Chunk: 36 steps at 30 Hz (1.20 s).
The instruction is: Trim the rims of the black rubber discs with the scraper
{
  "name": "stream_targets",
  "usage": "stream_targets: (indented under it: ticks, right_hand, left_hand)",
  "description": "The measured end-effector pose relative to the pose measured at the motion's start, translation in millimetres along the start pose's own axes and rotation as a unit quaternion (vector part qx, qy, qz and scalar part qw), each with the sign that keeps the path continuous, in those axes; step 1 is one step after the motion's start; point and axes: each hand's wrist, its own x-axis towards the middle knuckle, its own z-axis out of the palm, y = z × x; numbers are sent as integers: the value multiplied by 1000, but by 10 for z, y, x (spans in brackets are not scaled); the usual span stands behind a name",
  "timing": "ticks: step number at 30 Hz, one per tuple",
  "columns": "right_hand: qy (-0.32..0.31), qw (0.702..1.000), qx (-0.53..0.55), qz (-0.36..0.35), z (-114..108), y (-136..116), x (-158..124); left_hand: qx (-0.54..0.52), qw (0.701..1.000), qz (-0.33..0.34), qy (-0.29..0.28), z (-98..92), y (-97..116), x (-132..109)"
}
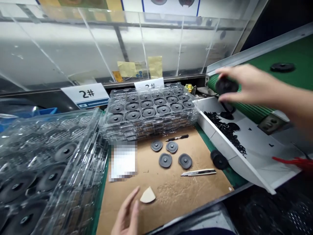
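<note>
My right hand [242,85] is raised at the right, near the end of the green conveyor belt. Its fingers and thumb grip a round black rubber disc [226,85] by the edge. Low on the brown cardboard [146,222], my left hand [127,213] rests with fingers apart and nothing in it. Just beyond its fingertips is a cream wedge-shaped piece [148,195]. Several dark grey discs with a centre stud lie on the cardboard, among them one disc [185,161] close to a utility knife [198,172]. Another disc [219,159] leans by the white tray's wall.
Clear plastic trays [149,120] filled with discs are stacked at the back, and more trays [56,176] stand at left. A white tray [234,160] at right holds black scraps [225,130]. The green conveyor [264,70] carries a black disc [282,67]. A pen [177,138] lies near the stack.
</note>
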Motion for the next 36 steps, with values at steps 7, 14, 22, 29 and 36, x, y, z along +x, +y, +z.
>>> stream_targets:
  ticks: [7, 14, 22, 29, 36]
  right_hand:
    - [-194, 885, 369, -208, 328, -1822, -1050]
    - [-99, 860, 494, -80, 1163, -2463, -1425]
    - [-268, 882, 381, 63, 1815, -2741, -1346]
    - [-264, 857, 441, -21, 2156, -2992, -1754]
    - [-205, 832, 515, 23, 1412, -2854, -1269]
  left_hand:
    - [-399, 863, -129, -280, 592, 435, -341]
    - [-316, 901, -198, -223, 115, 77, -198]
    - [-471, 845, -228, -109, -385, -10, -299]
    - [-519, 832, -185, -71, -502, 35, -339]
    - [-481, 855, -173, -85, -334, 146, -280]
